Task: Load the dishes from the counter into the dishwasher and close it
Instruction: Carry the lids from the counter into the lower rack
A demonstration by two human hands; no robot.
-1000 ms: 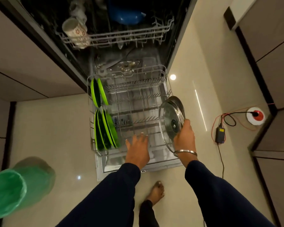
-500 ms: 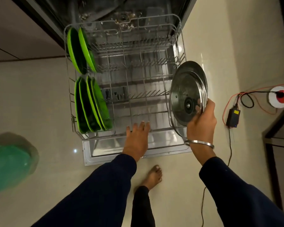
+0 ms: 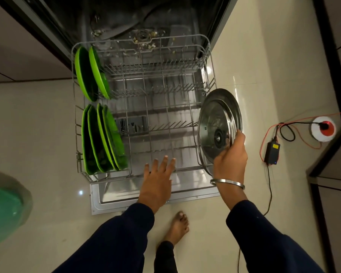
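1. the lower rack (image 3: 142,107) is pulled out over the open dishwasher door (image 3: 126,196), whose near edge lies just in front of a bare foot (image 3: 177,227).
2. green plates (image 3: 102,138) stand on edge along the rack's left side, two at the far end and four nearer; the middle and right rows of tines are free.
3. the left hand (image 3: 158,180) lies flat with straight, spread fingers over the rack's near rim, holding nothing.
4. the right hand (image 3: 231,156) grips a round steel-rimmed lid (image 3: 217,125) by its near edge, thumb across the face; the lid stands upright at the rack's right side, its lowest edge at the near right corner.
5. the lid shows a dark centre fitting and a bright rim.
6. to the right, pale floor (image 3: 244,56) runs to a black adapter (image 3: 272,152) with cables and a white and red socket (image 3: 323,129); a green bin (image 3: 6,209) sits near left.
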